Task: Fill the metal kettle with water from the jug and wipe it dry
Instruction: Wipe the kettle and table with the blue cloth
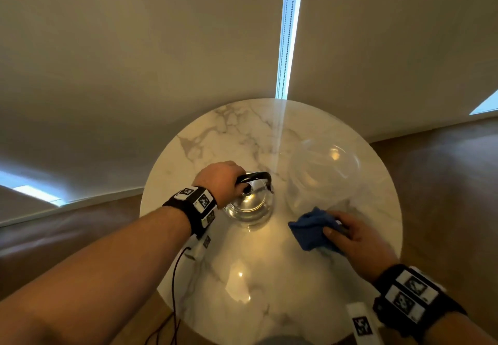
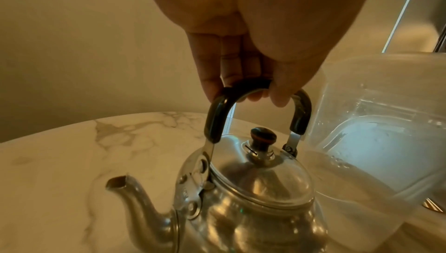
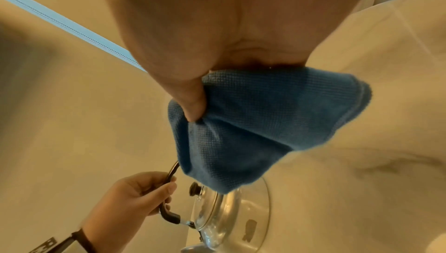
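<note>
The shiny metal kettle [image 1: 249, 204] stands on the round marble table [image 1: 242, 134], lid on, spout [image 2: 128, 194] pointing left in the left wrist view. My left hand [image 1: 223, 180] grips its black arched handle [image 2: 255, 93] from above. The clear plastic jug [image 1: 320, 172] stands just right of the kettle [image 2: 253, 199], with some water in its bottom [image 2: 366, 154]. My right hand [image 1: 355, 234] holds a bunched blue cloth [image 1: 312, 229] to the right of the kettle, thumb [image 3: 190, 102] pressed into the cloth [image 3: 253, 123]. In the right wrist view the cloth hangs just over the kettle's lid [image 3: 207, 207].
The table is small, with its edge close on every side and brown floor [image 1: 444, 183] around it. A thin dark cable [image 1: 175, 277] hangs from my left wrist past the table's near left edge. Closed beige blinds [image 1: 161, 48] fill the back.
</note>
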